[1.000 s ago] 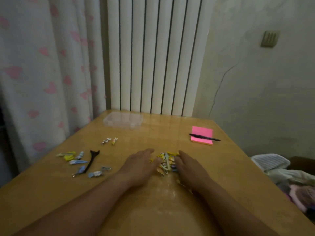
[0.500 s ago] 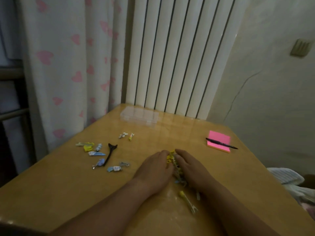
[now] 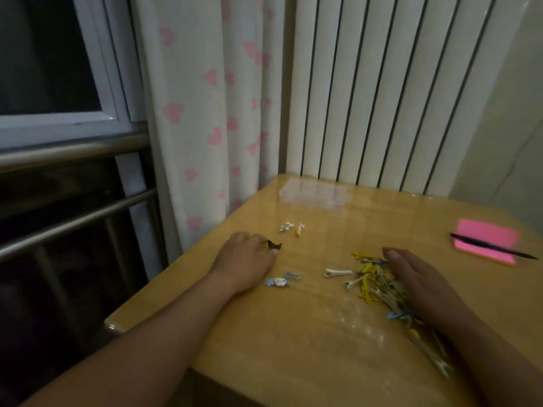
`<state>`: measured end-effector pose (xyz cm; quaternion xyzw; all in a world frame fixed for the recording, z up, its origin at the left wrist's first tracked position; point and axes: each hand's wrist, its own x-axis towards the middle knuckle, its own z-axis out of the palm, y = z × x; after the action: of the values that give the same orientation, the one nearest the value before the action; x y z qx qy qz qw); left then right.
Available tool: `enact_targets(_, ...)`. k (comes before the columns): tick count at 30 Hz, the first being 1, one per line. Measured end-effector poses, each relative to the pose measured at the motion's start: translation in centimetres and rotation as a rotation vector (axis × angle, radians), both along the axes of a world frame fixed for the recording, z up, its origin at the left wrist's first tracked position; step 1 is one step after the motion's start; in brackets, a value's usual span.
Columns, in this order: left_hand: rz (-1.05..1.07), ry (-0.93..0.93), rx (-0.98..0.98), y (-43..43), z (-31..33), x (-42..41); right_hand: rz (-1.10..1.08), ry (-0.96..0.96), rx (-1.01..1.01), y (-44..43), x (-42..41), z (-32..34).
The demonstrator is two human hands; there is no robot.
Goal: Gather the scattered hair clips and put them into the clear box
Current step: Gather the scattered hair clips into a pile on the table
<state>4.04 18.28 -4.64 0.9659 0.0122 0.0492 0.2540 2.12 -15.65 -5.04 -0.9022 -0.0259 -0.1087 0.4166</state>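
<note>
Whereas both hands were cupped together round one heap half a second ago, they are now split. The left hand [image 3: 246, 259] has left the heap and come down on the smaller scatter, which lies on the near left side of the clear box [image 3: 314, 192]. The right hand [image 3: 417, 277] stays on the counter [image 3: 293, 333] with fingers straight and together, its edge against the main pile [image 3: 373, 277] on the box's near right side.

The left hand's fingers are curled down over that scatter, with the black clip [image 3: 274, 245] poking out at the fingertips. Whether it is pinched or merely covered I cannot tell.

Left without its second wall, the pile has loosened (a trail now strings back along the right forearm), so it will need sweeping again. My reading is that the gathering has widened to the outliers and nothing has been carried yet.

Between the box and the left hand lie two small clips [image 3: 292, 228]. Nearer the person than those lie the blue-and-white clips [image 3: 282, 279], and a silver clip [image 3: 338, 272] lies towards the pile.

The box stands at the counter's far edge, well apart from both hands, and no clip shows inside it. Whether a lid is on is too faint to tell. Far to its right lies a pink notepad [image 3: 484, 245] with a pen [image 3: 493, 250] across it.
</note>
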Motion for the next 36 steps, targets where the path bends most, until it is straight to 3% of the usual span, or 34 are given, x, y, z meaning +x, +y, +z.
enact_targets(12, -0.28, -0.089, -0.211, -11.4, -0.3, -1.9, -0.01, -0.005, -0.101, 0.6, -0.4, -0.1)
enact_targets(18, -0.422, -0.076, -0.43, -15.5, 0.1, -2.7, -0.024, -0.032, -0.076, 0.3, -0.4, 0.1)
enact_targets(23, -0.172, -0.408, -0.337, -11.7, 1.0, 1.3, -0.016, -0.042, -0.083, 0.3, 0.1, -0.1)
enact_targets(26, 0.017, -0.254, -0.087, -8.2, 0.5, 6.0, -0.009, -0.039, -0.073, 0.6, 0.5, -0.1)
enact_targets(29, 0.003, -0.012, 0.038, -7.0, -0.2, 8.9, -0.002, -0.028, -0.069, 0.8, 0.7, -0.1)
enact_targets(36, -0.35, -0.032, -0.168, -11.1, -0.2, 8.4, -0.105, -0.058, 0.003, -0.3, 1.6, 0.0)
